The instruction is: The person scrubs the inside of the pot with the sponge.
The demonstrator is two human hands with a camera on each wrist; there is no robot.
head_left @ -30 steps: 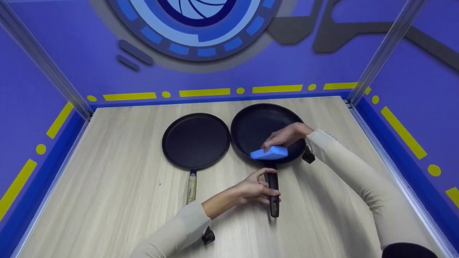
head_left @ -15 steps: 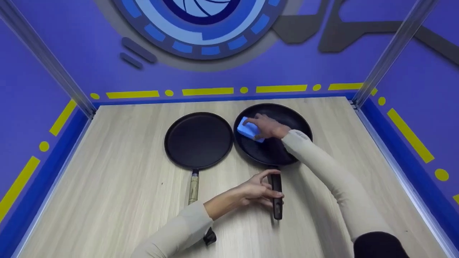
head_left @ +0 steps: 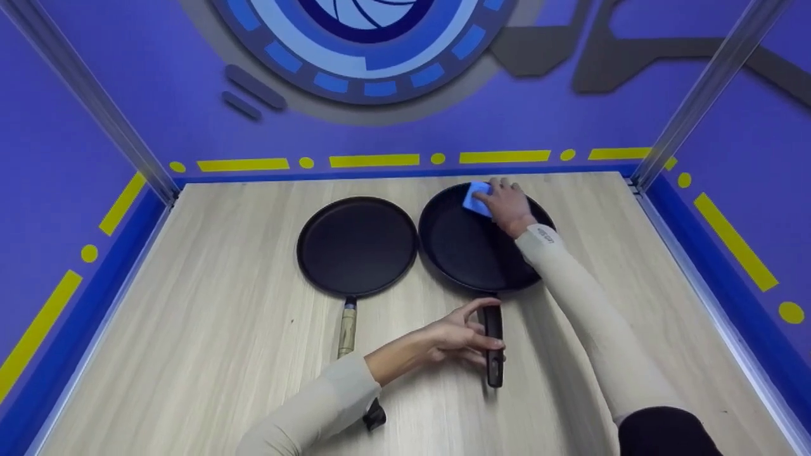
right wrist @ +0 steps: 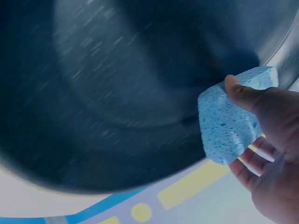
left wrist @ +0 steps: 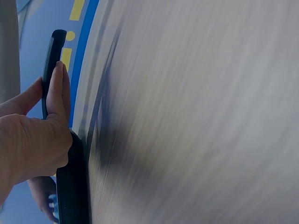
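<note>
A deep black frying pan (head_left: 466, 253) sits on the right of the table, its black handle (head_left: 493, 354) pointing toward me. My left hand (head_left: 453, 335) grips that handle from the left; in the left wrist view the thumb and fingers lie on either side of the handle (left wrist: 55, 51). At the pan's far rim, my right hand (head_left: 508, 204) holds a light blue sponge (head_left: 478, 199) against the inner wall. The right wrist view shows the porous sponge (right wrist: 229, 121) between thumb and fingers, over the dark pan interior (right wrist: 117, 93).
A flat black pan (head_left: 357, 247) with a wood-look handle (head_left: 347, 329) lies just left of the frying pan, their rims close together or touching. My left forearm partly covers that handle. Blue-purple panels (head_left: 405, 136) enclose the wooden table (head_left: 209, 304) at the back and sides.
My right hand has swept the sponge round the pan, from the near side to the left wall, then up to the far rim. The left hand still grips the handle in place.
</note>
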